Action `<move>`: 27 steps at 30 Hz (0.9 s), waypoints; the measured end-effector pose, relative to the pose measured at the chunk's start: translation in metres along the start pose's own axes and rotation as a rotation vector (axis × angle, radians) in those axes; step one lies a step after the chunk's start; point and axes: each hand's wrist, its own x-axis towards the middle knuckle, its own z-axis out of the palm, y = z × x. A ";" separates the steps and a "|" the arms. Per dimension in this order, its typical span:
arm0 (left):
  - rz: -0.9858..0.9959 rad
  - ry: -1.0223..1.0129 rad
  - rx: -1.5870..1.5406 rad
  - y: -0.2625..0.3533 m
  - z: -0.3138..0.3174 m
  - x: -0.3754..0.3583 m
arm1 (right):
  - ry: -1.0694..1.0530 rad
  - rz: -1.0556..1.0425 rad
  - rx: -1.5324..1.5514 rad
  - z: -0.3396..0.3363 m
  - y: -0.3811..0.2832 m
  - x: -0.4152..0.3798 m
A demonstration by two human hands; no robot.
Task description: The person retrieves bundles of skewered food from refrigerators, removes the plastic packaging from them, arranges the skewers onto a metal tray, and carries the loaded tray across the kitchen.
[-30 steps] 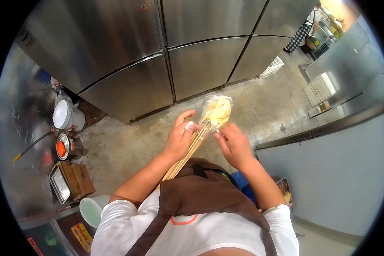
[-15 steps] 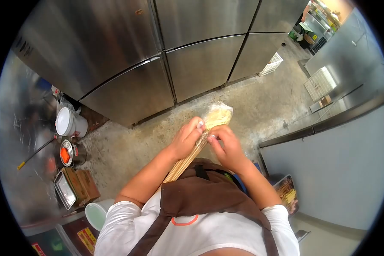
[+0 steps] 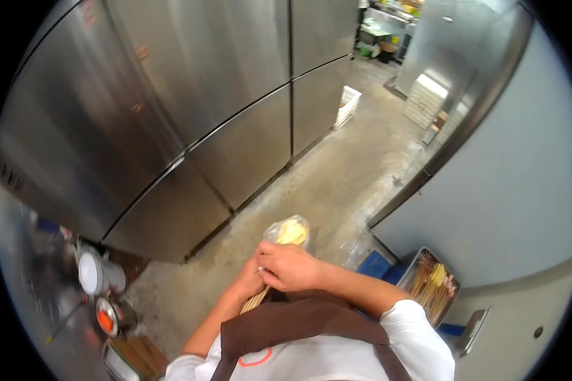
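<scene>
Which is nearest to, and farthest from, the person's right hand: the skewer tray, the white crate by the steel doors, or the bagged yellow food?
1. Bagged yellow food, just beyond the right hand
2. Skewer tray, rightward
3. White crate, far ahead

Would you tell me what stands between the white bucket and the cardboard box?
A metal tin with an orange item on top, between bucket and box in the head view.

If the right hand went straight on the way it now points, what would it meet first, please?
The right hand would most likely meet the left hand, just past its fingers, though depth there is unclear.
</scene>
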 end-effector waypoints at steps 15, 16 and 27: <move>-0.322 -0.068 -0.522 0.026 -0.022 0.010 | 0.329 0.338 0.185 0.008 0.030 -0.030; -0.332 0.006 -0.697 0.025 -0.021 0.011 | 0.330 0.333 0.182 0.008 0.026 -0.031; 0.251 0.136 0.197 0.053 -0.013 0.023 | 0.192 0.183 0.187 -0.006 0.036 -0.017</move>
